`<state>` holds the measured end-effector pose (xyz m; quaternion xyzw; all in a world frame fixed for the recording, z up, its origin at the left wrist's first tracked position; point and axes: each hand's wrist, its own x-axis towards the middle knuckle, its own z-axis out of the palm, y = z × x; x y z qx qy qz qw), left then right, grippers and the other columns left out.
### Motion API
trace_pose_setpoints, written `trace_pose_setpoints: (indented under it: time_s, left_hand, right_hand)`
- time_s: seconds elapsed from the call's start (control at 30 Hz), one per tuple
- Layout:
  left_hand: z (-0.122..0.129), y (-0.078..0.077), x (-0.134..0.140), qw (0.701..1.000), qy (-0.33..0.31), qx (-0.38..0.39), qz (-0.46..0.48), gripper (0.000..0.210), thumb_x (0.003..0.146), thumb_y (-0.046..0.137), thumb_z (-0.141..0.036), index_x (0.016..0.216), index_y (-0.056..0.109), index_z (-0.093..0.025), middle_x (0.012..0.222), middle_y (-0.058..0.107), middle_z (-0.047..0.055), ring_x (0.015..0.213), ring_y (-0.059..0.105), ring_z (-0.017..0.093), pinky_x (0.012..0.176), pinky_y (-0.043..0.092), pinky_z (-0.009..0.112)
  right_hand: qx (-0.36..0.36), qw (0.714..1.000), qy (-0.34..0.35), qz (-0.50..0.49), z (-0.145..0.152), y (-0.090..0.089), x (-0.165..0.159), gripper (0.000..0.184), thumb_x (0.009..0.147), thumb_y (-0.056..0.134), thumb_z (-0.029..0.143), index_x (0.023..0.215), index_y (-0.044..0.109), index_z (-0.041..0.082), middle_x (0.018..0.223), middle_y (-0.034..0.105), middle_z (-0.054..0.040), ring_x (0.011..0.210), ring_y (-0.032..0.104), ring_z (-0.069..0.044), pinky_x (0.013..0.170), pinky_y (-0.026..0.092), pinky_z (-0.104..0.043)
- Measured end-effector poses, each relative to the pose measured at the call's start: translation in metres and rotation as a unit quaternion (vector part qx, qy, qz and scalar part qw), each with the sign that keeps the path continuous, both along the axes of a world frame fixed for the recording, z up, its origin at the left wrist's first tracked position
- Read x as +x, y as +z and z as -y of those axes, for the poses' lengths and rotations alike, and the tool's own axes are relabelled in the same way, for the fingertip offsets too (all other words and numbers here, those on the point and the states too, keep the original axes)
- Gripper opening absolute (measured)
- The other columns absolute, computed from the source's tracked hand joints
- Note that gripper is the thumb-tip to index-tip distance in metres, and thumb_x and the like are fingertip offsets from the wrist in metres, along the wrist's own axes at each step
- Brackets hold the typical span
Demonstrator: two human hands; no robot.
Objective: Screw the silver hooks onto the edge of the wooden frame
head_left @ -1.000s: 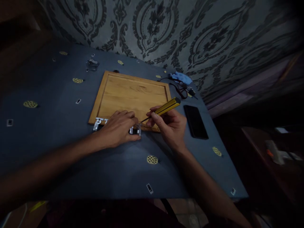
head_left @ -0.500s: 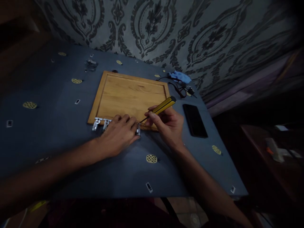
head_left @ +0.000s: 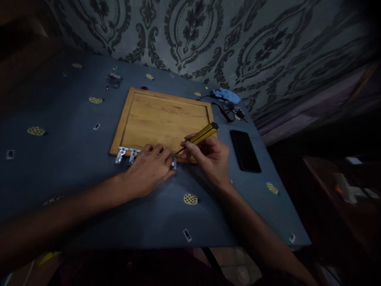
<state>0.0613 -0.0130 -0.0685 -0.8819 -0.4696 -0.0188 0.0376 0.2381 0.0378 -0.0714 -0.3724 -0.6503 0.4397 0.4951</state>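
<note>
A wooden cabinet door point(head_left: 160, 119) with a raised frame lies on the blue table. Two metal hinges, one at the left corner point(head_left: 121, 154) and one beside it point(head_left: 133, 155), sit along its near edge. My left hand point(head_left: 151, 169) bends over that edge, its fingers on the wood and its thumb against another hinge point(head_left: 174, 164), which it largely covers. My right hand point(head_left: 210, 157) is closed around a yellow and black screwdriver point(head_left: 204, 133). The slanting shaft reaches down to that covered hinge; the tip's exact seat is too small to make out.
A black phone point(head_left: 245, 151) lies right of the door. Behind it are glasses point(head_left: 224, 113), keys point(head_left: 239, 113) and a blue cloth point(head_left: 226, 95). More metal hinge pieces point(head_left: 114, 79) lie at the back left. A patterned wall point(head_left: 190, 35) borders the table.
Both hands keep nearly the same place. The screwdriver's handle has shifted very slightly left and down; the view itself has moved a touch.
</note>
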Motion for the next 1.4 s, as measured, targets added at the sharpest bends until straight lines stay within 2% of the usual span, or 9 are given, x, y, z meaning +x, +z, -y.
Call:
trace_pose_setpoints:
  time_s: [0.8, 1.1, 1.27, 1.4]
  left_hand:
    - [0.0, 0.003, 0.0, 1.0, 0.0, -0.018, -0.002, 0.046, 0.104, 0.049, -0.042, 0.129, 0.064, -0.006, 0.118, 0.067, 0.016, 0.115, 0.061, 0.034, 0.091, 0.05, 0.047]
    - [0.001, 0.004, 0.0, 1.0, -0.002, -0.009, -0.006, 0.043, 0.103, 0.05, -0.041, 0.129, 0.064, -0.009, 0.116, 0.068, 0.016, 0.115, 0.062, 0.033, 0.091, 0.051, 0.046]
    - [0.002, -0.002, -0.001, 1.0, -0.01, 0.013, -0.003, 0.041, 0.104, 0.05, -0.039, 0.128, 0.064, -0.008, 0.116, 0.068, 0.016, 0.114, 0.062, 0.033, 0.09, 0.05, 0.045]
    - [0.001, -0.007, -0.002, 0.999, -0.017, 0.03, 0.0, 0.042, 0.104, 0.049, -0.039, 0.128, 0.065, -0.009, 0.119, 0.068, 0.017, 0.116, 0.062, 0.032, 0.093, 0.048, 0.045]
  right_hand:
    - [-0.017, 1.0, -0.003, 0.003, 0.003, 0.004, -0.002, 0.035, 0.079, 0.082, 0.054, 0.091, 0.071, 0.023, 0.073, 0.072, 0.0026, 0.055, 0.067, -0.012, 0.057, 0.06, -0.028]
    - [-0.025, 0.998, 0.056, 0.022, 0.001, 0.009, 0.0, 0.033, 0.084, 0.079, 0.052, 0.096, 0.073, 0.022, 0.07, 0.071, 0.002, 0.065, 0.072, -0.015, 0.067, 0.062, -0.03]
    - [-0.025, 0.999, 0.038, 0.021, -0.002, 0.006, -0.005, 0.035, 0.079, 0.083, 0.053, 0.087, 0.066, 0.023, 0.066, 0.068, 0.004, 0.057, 0.069, -0.014, 0.059, 0.058, -0.028]
    - [-0.031, 0.998, 0.039, 0.023, -0.004, 0.006, -0.011, 0.039, 0.078, 0.084, 0.051, 0.077, 0.056, 0.024, 0.059, 0.059, 0.0078, 0.053, 0.066, -0.013, 0.053, 0.053, -0.026]
